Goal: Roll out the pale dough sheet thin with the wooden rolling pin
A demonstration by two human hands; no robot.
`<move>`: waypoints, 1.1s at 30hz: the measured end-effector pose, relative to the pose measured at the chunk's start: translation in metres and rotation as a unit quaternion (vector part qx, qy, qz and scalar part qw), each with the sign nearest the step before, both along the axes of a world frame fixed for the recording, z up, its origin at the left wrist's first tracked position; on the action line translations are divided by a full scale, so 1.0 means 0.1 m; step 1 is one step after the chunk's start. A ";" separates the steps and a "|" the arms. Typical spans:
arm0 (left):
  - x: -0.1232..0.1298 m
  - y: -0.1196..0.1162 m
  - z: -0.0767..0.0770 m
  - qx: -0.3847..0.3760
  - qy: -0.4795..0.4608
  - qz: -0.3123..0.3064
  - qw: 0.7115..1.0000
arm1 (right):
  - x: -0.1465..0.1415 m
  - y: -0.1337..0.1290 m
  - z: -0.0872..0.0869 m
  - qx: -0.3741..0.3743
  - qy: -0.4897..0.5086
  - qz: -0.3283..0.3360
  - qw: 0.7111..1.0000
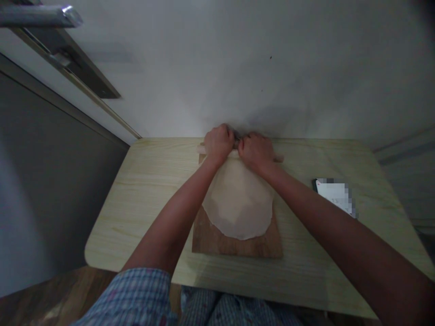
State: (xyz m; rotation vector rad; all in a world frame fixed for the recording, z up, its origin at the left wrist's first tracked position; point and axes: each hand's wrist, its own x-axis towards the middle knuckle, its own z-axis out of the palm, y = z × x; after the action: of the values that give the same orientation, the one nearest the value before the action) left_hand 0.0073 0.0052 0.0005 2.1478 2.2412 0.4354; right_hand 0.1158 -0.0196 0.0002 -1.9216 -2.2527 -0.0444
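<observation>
Checked blue sleeve [132, 294] on left arm, similar checked cloth [217, 310] at the lap. Pale wood-grain table [136, 213] under everything. Near strip of brown wooden board [238, 247] bare, board lying flat about mid-table. Dough sheet [241, 197] flat on the board, covering most of it: cream-coloured, thin, roughly round, one piece, no holes visible. Near edge wavy, a bit ragged; surface looks smooth, lighter patch in the middle, greyer toward the near edge, shadow across it. Sides come close to the board's side edges. Phone-like object [335, 195], pixelated, flat on table, to the right beyond the right forearm. Far end of dough: left hand [219, 141] and right hand [256, 149] side by side, fingers curled over wooden rolling pin [279, 158], gripping it; both pin ends stick out. Dough under the hands hidden, can't tell its far edge. Pale wall panel [238, 59] behind table, metal handle [41, 16] upper left.
</observation>
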 end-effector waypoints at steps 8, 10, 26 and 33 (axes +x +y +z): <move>0.04 0.15 0.02 -0.012 -0.002 -0.031 0.999 | 0.02 0.18 -0.01 -0.002 0.008 0.002 1.000; 0.05 0.17 0.01 -0.021 -0.002 -0.033 0.999 | 0.02 0.24 -0.01 -0.010 0.010 -0.006 1.000; 0.02 0.13 -0.08 0.003 0.039 -0.070 0.997 | -0.02 0.36 -0.04 0.021 0.018 -0.020 0.999; -0.01 -0.20 -0.05 0.019 0.084 -0.103 0.991 | -0.07 -0.03 -0.04 0.029 0.031 -0.040 0.998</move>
State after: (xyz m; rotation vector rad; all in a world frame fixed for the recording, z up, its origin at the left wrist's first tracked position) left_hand 0.0063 -0.0144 -0.0043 2.4907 2.0702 0.3047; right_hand 0.1091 -0.0223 -0.0036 -1.9550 -2.1106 -0.0599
